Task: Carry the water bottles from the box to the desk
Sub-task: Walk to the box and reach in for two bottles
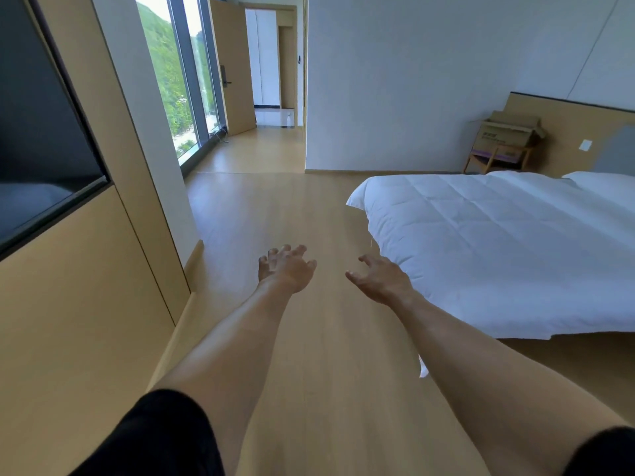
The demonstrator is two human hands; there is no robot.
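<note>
Both hands (288, 267) (379, 279) loosely spread, empty

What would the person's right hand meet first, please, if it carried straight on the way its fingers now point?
Probably nothing close: the right hand is open, empty and points up-left over bare wooden floor, passing left of the bed. Farther along that line stands the white wall, though depth is hard to judge.

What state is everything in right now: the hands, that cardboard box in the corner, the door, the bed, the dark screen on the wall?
Left hand: empty, fingers loosely curled, held out over the floor.
Right hand: empty, fingers spread, held out beside the bed.
Cardboard box: flaps open, sitting on a small wooden stand; contents not visible.
Door: swung open.
Bed: made, white quilt spread flat.
Screen: dark, off.
</note>
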